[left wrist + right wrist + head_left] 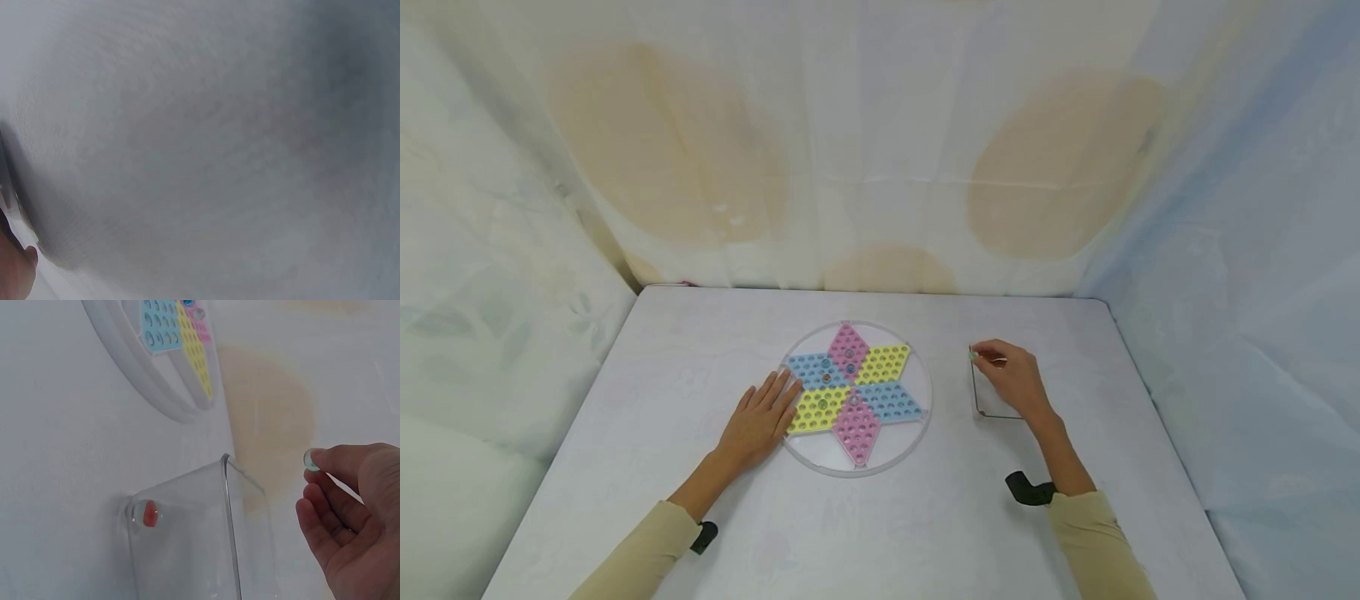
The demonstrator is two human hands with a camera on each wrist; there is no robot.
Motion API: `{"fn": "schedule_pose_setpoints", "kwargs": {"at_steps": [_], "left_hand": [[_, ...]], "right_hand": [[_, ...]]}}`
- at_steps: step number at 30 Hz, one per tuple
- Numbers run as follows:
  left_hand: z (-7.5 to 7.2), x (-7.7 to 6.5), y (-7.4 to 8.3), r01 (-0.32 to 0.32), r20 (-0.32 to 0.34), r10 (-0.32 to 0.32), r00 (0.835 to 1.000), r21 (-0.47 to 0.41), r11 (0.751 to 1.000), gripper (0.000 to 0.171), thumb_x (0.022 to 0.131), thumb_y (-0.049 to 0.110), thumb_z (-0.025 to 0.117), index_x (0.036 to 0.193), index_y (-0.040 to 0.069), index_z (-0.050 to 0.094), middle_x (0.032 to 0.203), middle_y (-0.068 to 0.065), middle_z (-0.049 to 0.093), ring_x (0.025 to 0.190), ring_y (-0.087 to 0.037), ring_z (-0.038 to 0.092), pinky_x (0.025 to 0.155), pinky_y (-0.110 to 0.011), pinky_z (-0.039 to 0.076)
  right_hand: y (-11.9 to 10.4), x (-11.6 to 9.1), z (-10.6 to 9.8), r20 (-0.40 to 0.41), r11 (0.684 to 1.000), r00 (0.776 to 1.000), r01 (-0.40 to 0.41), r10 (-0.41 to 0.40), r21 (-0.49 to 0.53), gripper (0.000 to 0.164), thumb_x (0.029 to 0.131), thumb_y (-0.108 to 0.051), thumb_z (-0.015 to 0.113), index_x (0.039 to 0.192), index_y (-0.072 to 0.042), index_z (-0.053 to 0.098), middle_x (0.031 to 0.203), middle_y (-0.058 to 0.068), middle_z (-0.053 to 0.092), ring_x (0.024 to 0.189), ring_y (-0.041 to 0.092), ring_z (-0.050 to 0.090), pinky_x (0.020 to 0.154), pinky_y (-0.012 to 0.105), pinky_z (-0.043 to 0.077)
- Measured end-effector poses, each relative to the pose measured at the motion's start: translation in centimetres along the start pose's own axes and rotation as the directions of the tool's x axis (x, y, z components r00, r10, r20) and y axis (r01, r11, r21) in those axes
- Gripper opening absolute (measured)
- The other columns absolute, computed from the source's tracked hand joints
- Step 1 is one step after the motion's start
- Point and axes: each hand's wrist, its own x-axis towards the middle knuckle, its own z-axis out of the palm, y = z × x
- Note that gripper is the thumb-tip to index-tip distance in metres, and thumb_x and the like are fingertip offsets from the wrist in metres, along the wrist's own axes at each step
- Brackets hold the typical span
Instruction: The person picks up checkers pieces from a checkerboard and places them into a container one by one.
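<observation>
A round Chinese checkers board with pink, yellow and blue star points lies on the table. My left hand rests on its left edge with straight, slightly spread fingers. Several glass marbles sit in the board's holes, among them a greenish one. To the right, my right hand pinches a clear greenish marble between thumb and index finger, above the clear plastic box. A marble with a red core lies in a corner of that box. The left wrist view is mostly blurred cloth.
A white cloth covers the table. Patterned curtains hang behind it and on both sides. Black wrist-camera mounts stick out by both sleeves, near the table surface.
</observation>
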Motion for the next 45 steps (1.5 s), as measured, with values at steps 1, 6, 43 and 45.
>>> {"fn": "schedule_pose_setpoints", "kwargs": {"at_steps": [1,6,43,45], "left_hand": [[0.0,0.0,0.0,0.000,0.000,0.000,1.000,-0.002,1.000,0.058,0.106,0.036,0.043,0.157,0.012,0.032,0.164,-0.011,0.022,0.150,-0.031,0.016,0.117,-0.056,0.018],[0.1,0.0,-0.1,0.001,-0.001,-0.001,1.000,-0.003,1.000,0.058,0.106,0.036,0.043,0.158,0.012,0.032,0.164,-0.011,0.022,0.150,-0.031,0.016,0.117,-0.056,0.018],[0.1,0.2,0.0,0.019,0.024,-0.020,1.000,0.010,1.000,0.060,0.106,0.039,0.042,0.159,0.013,0.029,0.165,-0.010,0.018,0.151,-0.030,0.012,0.118,-0.055,0.015],[0.1,0.2,0.0,0.021,0.023,-0.021,1.000,0.010,1.000,0.060,0.106,0.039,0.042,0.159,0.013,0.029,0.165,-0.010,0.018,0.151,-0.030,0.012,0.118,-0.055,0.015]], "right_hand": [[0.2,-0.1,-0.1,0.000,1.000,1.000,-0.005,0.005,-0.001,0.020,0.094,-0.005,0.069,0.112,0.002,0.072,0.109,0.016,0.071,0.103,0.031,0.065,0.089,0.045,0.054],[1.1,-0.6,-0.3,-0.006,0.999,0.999,-0.036,0.036,-0.021,0.020,0.094,-0.006,0.069,0.112,0.002,0.071,0.108,0.015,0.071,0.102,0.030,0.065,0.088,0.044,0.054],[3.1,-2.4,0.0,0.250,0.983,0.956,-0.123,0.155,-0.138,0.017,0.092,0.000,0.067,0.108,0.004,0.072,0.101,0.014,0.071,0.095,0.032,0.066,0.079,0.045,0.055],[3.0,-2.4,0.0,0.253,0.980,0.953,-0.132,0.166,-0.148,0.017,0.092,-0.001,0.067,0.107,0.004,0.072,0.100,0.014,0.071,0.093,0.031,0.066,0.077,0.044,0.056]]}}
